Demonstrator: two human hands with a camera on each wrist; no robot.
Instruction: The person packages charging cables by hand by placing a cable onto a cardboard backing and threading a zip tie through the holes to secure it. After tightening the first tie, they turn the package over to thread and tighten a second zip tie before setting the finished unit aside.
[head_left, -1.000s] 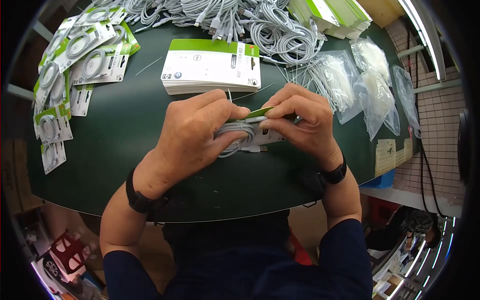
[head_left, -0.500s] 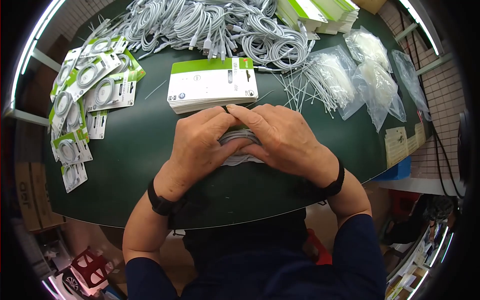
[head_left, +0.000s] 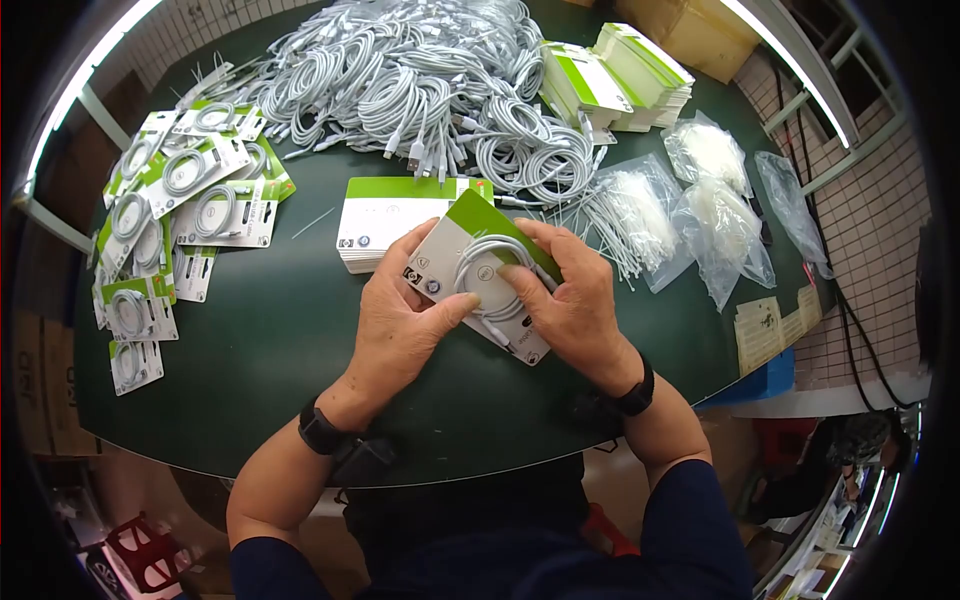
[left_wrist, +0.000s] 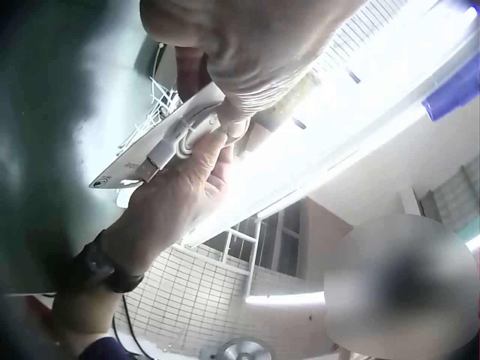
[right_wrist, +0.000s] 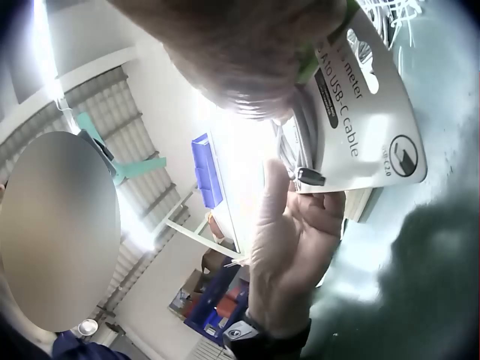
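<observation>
If pressure slackens: slip risk for the coiled USB cable [head_left: 490,243] on the backing card [head_left: 437,258]

Because no fastening can be made out clearly on the held coil, treat thumb pressure as its likely restraint. If both thumbs lift together, an unsecured loop could spread or slide off the tilted card. If the right thumb [head_left: 525,287] pushes too hard against the loops, the coil may shift off centre or the card may bow. The USB-A plug [left_wrist: 160,156] lies free of the fingers in the left wrist view; should it catch on a sleeve or on the nearby card stack [head_left: 372,220], the coil could be pulled out of shape.

The coil and card are held between the hands above the surface [head_left: 250,345], just in front of the stack, with the green strip facing up and to the right.

Hand pose: the left hand [head_left: 392,325] grips the card's left side, thumb in front, remaining fingers largely hidden behind. The right hand [head_left: 580,292] pinches the opposite side, its thumb on the coil and its forefinger along the upper right edge. Both forearms angle inward from well-separated elbows, so the hands face each other across the card.
</observation>
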